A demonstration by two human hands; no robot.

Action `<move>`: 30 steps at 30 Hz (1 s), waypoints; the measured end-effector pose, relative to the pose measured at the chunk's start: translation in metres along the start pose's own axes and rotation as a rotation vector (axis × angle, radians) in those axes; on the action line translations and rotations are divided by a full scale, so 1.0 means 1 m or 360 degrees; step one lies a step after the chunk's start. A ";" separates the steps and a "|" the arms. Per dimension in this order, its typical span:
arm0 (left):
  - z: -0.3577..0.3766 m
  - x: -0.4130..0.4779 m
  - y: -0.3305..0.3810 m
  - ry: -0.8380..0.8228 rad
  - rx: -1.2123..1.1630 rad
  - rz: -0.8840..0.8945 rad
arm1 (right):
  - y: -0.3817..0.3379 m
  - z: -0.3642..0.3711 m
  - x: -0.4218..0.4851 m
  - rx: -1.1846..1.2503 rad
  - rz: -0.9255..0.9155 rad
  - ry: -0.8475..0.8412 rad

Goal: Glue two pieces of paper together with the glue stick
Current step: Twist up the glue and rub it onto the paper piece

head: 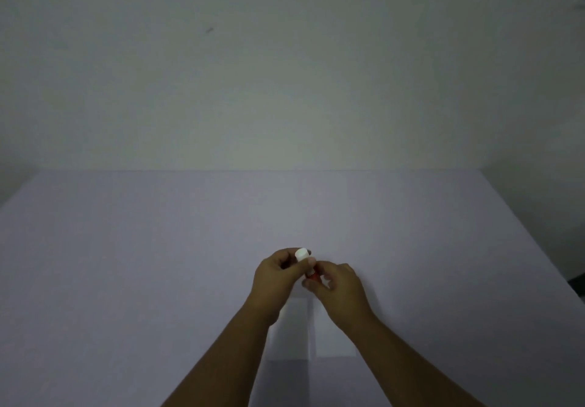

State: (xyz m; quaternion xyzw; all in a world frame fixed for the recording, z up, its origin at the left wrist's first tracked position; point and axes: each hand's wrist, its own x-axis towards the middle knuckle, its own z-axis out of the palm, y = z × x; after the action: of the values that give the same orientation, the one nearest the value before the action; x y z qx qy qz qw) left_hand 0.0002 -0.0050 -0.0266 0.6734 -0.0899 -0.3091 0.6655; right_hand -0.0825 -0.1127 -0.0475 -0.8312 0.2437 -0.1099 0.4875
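Observation:
Both hands hold a glue stick above the table. My left hand (278, 275) pinches its white cap (301, 253) between thumb and fingers. My right hand (337, 286) grips the red body (312, 275) just below. The cap still sits on the body, as far as I can tell. Under my wrists lie two white pieces of paper side by side: a left piece of paper (292, 334) and a right piece of paper (332, 340), each partly hidden by a forearm.
The papers rest on a pale lilac table (158, 280) that reaches to a plain white wall (285, 74). The table's right edge runs diagonally at the far right, with a dark gap beyond it.

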 end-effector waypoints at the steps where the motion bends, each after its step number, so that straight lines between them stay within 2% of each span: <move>1: -0.001 -0.004 0.002 0.0010 -0.0031 0.0006 | -0.003 -0.003 -0.004 0.0062 0.0021 -0.0015; 11: -0.002 -0.039 0.017 -0.0053 -0.0101 0.0039 | -0.004 -0.029 -0.050 0.0876 0.0474 -0.0176; 16: -0.001 -0.056 0.023 -0.0100 -0.0109 0.0062 | -0.012 -0.029 -0.069 0.1745 0.0693 -0.0330; 21: 0.000 -0.062 0.029 -0.0105 -0.0094 0.0071 | -0.017 -0.027 -0.079 0.1697 0.0605 -0.0237; 26: -0.004 -0.065 0.033 -0.0172 -0.0102 0.0054 | -0.023 -0.025 -0.083 0.1747 0.0917 -0.0388; 28: -0.004 -0.065 0.030 -0.0168 -0.0094 0.0038 | -0.022 -0.025 -0.085 0.1699 0.0924 -0.0412; 30: -0.004 -0.066 0.026 -0.0159 -0.0095 0.0022 | -0.020 -0.025 -0.086 0.1734 0.0839 -0.0319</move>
State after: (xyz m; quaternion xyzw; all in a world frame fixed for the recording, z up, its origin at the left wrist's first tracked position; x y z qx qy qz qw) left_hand -0.0428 0.0307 0.0172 0.6363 -0.1183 -0.3404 0.6821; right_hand -0.1606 -0.0795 -0.0133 -0.3806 0.3028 -0.0158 0.8736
